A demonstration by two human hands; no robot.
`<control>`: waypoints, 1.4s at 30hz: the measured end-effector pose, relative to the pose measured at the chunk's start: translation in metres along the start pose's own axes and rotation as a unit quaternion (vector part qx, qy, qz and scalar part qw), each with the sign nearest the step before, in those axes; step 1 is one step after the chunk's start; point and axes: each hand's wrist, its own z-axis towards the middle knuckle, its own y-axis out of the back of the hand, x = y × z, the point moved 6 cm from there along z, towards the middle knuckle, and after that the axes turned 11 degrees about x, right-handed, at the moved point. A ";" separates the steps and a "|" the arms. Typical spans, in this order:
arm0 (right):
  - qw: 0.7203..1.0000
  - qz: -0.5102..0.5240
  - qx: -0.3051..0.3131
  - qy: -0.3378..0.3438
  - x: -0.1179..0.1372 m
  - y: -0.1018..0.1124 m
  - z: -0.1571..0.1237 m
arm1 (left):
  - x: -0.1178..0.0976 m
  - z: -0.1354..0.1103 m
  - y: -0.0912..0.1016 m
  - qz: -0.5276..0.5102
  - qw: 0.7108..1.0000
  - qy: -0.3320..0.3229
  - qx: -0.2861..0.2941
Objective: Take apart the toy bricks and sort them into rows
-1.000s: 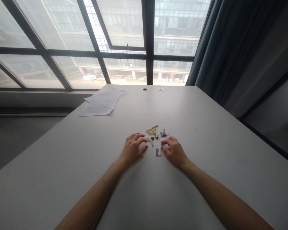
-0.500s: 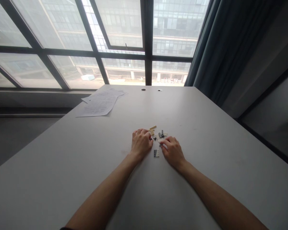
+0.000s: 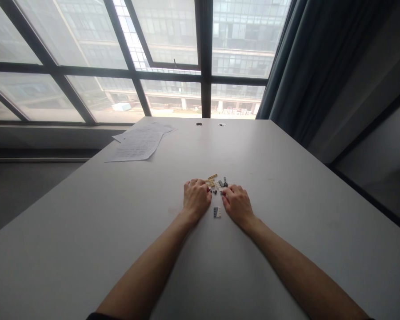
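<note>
My left hand (image 3: 196,196) rests on the table with its fingers curled and closed. A tiny dark bit shows by its thumb, but what the fingers hold is too small to make out. My right hand (image 3: 238,202) is pinched at the right edge of a small pile of toy bricks, with a little grey brick (image 3: 222,193) at the fingertips. Between the hands lie tan bricks (image 3: 210,182), a long tan piece (image 3: 212,176), dark grey bricks (image 3: 225,182) and tiny black pieces (image 3: 215,192). Closer to me sits a joined grey and white plate (image 3: 217,212).
The white table (image 3: 136,213) extends to the windows. Printed paper sheets (image 3: 136,144) lie at its far left. Two round cable holes (image 3: 199,124) are near the back edge. A dark curtain (image 3: 296,66) hangs at the right.
My right hand has moved slightly away from me, towards the pile, with the grey brick at its fingertips. It now covers some white bricks. My left hand has barely moved.
</note>
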 end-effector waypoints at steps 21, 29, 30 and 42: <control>0.998 0.023 0.004 0.059 0.007 -0.010 0.024 | 0.001 -0.036 0.017 -0.014 0.999 -0.019 -0.024; 0.997 0.031 0.014 0.068 0.010 -0.010 0.027 | 0.002 -0.039 0.019 -0.009 1.000 -0.012 -0.018; 0.997 0.034 0.015 0.072 0.011 -0.010 0.028 | 0.004 -0.040 0.020 -0.010 1.000 -0.008 -0.019; 0.993 0.023 -0.013 0.117 0.021 0.001 0.024 | -0.001 -0.042 0.021 -0.022 1.000 -0.014 -0.003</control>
